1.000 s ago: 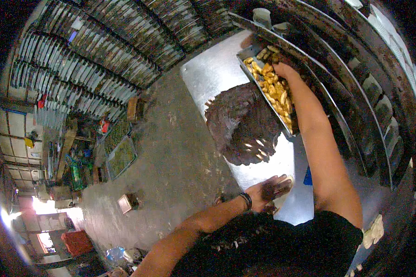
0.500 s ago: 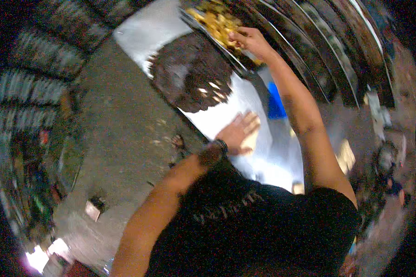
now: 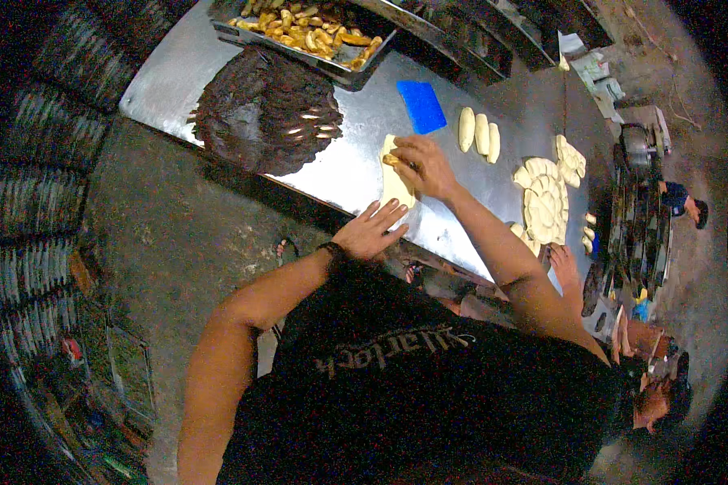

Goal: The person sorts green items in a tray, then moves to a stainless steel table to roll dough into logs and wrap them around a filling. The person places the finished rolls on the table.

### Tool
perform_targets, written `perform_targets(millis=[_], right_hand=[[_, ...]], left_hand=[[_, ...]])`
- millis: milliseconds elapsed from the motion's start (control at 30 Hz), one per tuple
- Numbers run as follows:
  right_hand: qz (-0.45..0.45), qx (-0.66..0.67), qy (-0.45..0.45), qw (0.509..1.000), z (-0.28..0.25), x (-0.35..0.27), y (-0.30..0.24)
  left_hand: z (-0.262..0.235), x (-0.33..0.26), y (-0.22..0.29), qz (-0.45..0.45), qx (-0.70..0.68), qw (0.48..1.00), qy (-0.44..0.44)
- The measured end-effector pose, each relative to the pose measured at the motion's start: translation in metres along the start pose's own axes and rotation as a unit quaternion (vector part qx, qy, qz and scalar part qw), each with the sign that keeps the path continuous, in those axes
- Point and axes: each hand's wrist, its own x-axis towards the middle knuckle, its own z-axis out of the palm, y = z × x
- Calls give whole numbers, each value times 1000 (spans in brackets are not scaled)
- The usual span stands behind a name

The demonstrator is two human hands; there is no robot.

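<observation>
A flat pale sheet of dough (image 3: 395, 183) lies on the steel table (image 3: 356, 166). My right hand (image 3: 423, 164) rests on its upper end and pinches a small yellow-brown filling piece (image 3: 391, 159) against it. My left hand (image 3: 371, 229) lies flat, fingers spread, at the table's near edge, its fingertips at the dough's lower end. A metal tray of yellow fried pieces (image 3: 311, 34) stands at the far side of the table. A dark brown mound of paste (image 3: 265, 110) lies beside it.
A blue scraper (image 3: 421, 106) lies beyond the dough. Three oval dough rolls (image 3: 478, 132) and a ring of several dough pieces (image 3: 545, 201) lie to the right. Another person's bare foot (image 3: 565, 267) shows at the table's right end. Stacked trays (image 3: 637, 212) stand further right.
My right hand left the tray of fried pieces and came down onto the dough sheet with a piece in it. The view swung right; my left hand stays flat at the table edge.
</observation>
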Motion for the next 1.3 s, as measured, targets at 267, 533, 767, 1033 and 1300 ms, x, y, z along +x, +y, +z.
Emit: perform_targets(millis=[267, 533, 767, 1033, 1300], right_hand=[[-63, -2, 23, 998, -3, -11, 3], [-52, 105, -14, 993, -14, 99, -18], [-282, -11, -120, 952, 53, 211, -72], [-366, -141, -166, 905, 105, 226, -91], [-294, -275, -267, 876, 76, 206, -94]], left_hand=[[-9, -37, 28, -186, -62, 967, 165], [96, -196, 87, -682, -136, 618, 367], [249, -376, 231, -949, -147, 276, 44], [256, -404, 205, -866, -258, 352, 244], [50, -368, 20, -706, -198, 454, 506]])
